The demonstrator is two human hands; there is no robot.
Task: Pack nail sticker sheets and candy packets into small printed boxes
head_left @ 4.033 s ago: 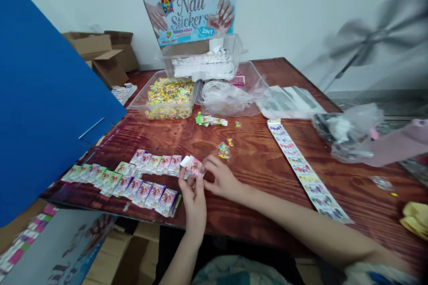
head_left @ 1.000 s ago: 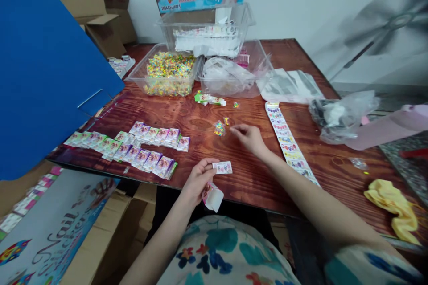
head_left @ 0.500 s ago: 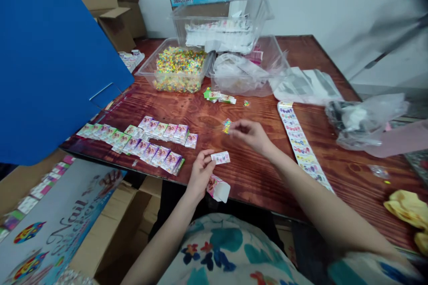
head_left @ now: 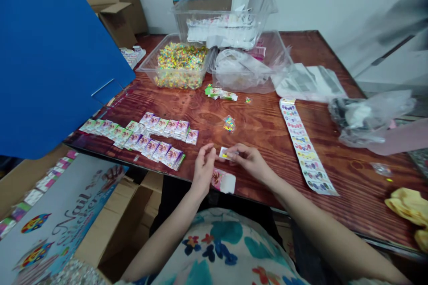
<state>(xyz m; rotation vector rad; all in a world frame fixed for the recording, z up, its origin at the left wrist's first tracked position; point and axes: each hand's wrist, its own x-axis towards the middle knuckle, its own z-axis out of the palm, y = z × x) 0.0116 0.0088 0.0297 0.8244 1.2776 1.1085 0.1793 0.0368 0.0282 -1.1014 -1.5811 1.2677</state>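
Observation:
My left hand (head_left: 203, 170) holds a small open pink-and-white box (head_left: 223, 181) at the near table edge. My right hand (head_left: 249, 160) meets it there, pinching a small white sticker card (head_left: 224, 153) with yellow on it, just above the box. To the left lie two rows of small closed boxes (head_left: 151, 135). A little clear packet of coloured candy (head_left: 229, 123) rests on the wood beyond my hands.
A long sticker strip (head_left: 302, 145) runs down the right. At the back stand a clear tub of coloured candy (head_left: 179, 66), a tub with plastic bags (head_left: 245, 69) and a stacked tub (head_left: 225, 20). A blue board (head_left: 47, 53) leans left; a yellow cloth (head_left: 406, 208) lies right.
My right hand came back from the candy packet to my left hand and now pinches the small card with it. The first earlier frame showed both hands closing a box beside the rows.

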